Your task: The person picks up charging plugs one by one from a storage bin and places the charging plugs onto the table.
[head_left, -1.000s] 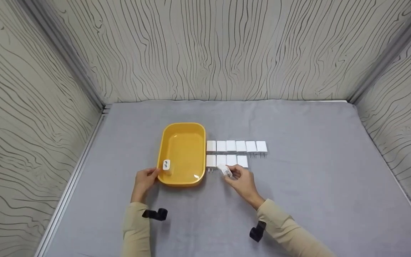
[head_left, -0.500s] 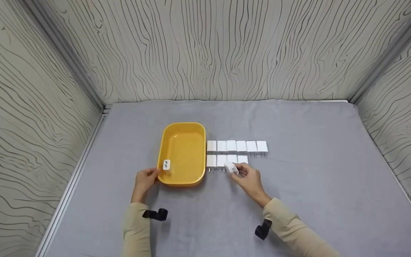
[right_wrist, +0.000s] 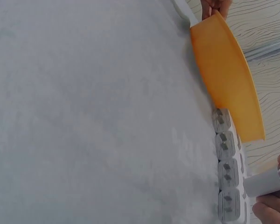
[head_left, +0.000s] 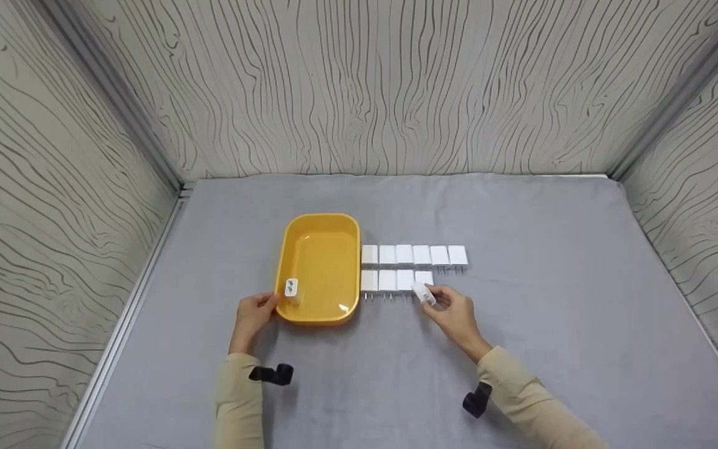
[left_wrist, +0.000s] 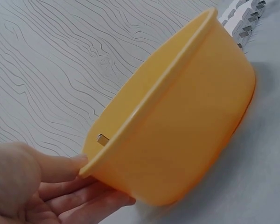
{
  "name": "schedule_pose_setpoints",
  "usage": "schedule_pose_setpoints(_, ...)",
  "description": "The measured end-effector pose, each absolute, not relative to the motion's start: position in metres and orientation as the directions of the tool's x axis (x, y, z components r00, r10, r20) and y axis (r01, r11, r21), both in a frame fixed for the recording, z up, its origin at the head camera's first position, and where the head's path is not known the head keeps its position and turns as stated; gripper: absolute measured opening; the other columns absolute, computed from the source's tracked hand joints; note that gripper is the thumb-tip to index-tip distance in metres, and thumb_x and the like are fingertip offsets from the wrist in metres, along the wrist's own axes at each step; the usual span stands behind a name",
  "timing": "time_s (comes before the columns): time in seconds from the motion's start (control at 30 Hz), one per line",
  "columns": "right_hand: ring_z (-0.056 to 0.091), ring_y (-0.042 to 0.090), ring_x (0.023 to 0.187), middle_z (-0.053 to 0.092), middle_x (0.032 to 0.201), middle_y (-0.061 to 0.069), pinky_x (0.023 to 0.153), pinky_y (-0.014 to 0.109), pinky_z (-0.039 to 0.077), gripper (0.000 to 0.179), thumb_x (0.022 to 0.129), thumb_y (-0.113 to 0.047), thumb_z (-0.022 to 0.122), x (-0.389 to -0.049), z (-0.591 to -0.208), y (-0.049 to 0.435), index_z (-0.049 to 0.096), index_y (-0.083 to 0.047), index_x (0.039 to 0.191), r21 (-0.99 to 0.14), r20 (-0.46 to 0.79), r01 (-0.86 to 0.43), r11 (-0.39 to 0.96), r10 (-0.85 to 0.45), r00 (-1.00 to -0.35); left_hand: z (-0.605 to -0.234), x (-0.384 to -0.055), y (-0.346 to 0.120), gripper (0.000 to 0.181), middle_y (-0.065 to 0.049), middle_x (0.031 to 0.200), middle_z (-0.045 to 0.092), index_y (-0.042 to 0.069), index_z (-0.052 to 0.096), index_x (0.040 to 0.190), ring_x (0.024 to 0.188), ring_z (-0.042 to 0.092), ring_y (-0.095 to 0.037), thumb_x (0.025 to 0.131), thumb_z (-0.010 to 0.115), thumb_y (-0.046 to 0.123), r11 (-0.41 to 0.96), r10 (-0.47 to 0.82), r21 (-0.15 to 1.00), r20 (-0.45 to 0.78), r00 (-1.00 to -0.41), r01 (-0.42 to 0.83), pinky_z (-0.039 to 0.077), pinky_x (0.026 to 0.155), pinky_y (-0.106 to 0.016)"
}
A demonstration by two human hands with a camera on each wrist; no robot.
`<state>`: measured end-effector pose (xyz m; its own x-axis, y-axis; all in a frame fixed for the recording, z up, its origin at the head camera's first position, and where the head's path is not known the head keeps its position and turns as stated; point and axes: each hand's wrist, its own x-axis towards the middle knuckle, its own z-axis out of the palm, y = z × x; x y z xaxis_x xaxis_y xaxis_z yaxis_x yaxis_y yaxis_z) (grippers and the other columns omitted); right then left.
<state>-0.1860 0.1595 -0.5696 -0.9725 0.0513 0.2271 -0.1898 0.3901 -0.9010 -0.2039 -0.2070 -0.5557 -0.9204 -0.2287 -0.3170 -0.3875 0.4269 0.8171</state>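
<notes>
My left hand [head_left: 253, 317] grips the near left rim of a yellow plastic basin [head_left: 328, 262]. In the left wrist view, its thumb lies over the rim and the fingers are under it outside. A white plug charger [head_left: 291, 288] stands inside the basin, its metal prongs pointing up. My right hand [head_left: 457, 317] pinches another white charger [head_left: 423, 294], held tilted over the right end of the front row of chargers [head_left: 387, 280]. In the right wrist view the held charger [right_wrist: 263, 183] is partly cut off by the frame's edge.
Behind the front row, a longer back row of white chargers [head_left: 404, 254] also starts against the basin's right side. Visible prongs in both rows face the near side. Grey cloth [head_left: 552, 268] covers the table, and wood-patterned panels [head_left: 396, 87] stand around it.
My right hand has moved to the right along the front row with the charger in it, uncovering the prongs of the row's left chargers. The left hand and the basin stay put.
</notes>
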Motion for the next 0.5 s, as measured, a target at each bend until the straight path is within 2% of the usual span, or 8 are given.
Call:
schedule_pose_setpoints(0.17,0.067,0.041,0.103,0.069,0.110,0.028,0.089,0.034,0.056,0.026,0.078,0.005,0.070,-0.188,-0.571,0.169,0.068,0.008,0.104,-0.899,0.178,-0.141,0.415,0.051,-0.983,-0.555,-0.204,-0.207,0.035,-0.029,0.117,0.066,-0.012,0.061,0.119,0.089,0.067,-0.020,0.097,0.055,0.015,0.468,-0.219,0.807,-0.291,-0.931,-0.362,0.057,0.078,-0.030)
schedule_pose_setpoints(0.37,0.067,0.040,0.106,0.069,0.109,0.028,0.091,0.038,0.056,0.027,0.080,0.004,0.072,-0.189,-0.570,0.176,0.067,0.008,0.106,-0.895,0.121,-0.080,0.438,0.066,-0.990,-0.554,-0.202,-0.206,0.035,-0.031,0.116,0.065,-0.014,0.059,0.121,0.084,0.068,-0.015,0.098,0.053,0.012,0.368,-0.203,0.854,-0.313,-0.928,-0.368,0.059,0.076,-0.028)
schedule_pose_setpoints(0.5,0.067,0.039,0.105,0.070,0.108,0.027,0.091,0.038,0.055,0.026,0.079,0.005,0.071,-0.190,-0.570,0.180,0.068,0.008,0.105,-0.895,0.133,-0.086,0.439,0.076,-0.988,-0.554,-0.202,-0.205,0.035,-0.029,0.117,0.065,-0.012,0.059,0.122,0.086,0.068,-0.014,0.099,0.053,0.014,0.374,-0.202,0.846,-0.325,-0.924,-0.379,0.058,0.077,-0.028)
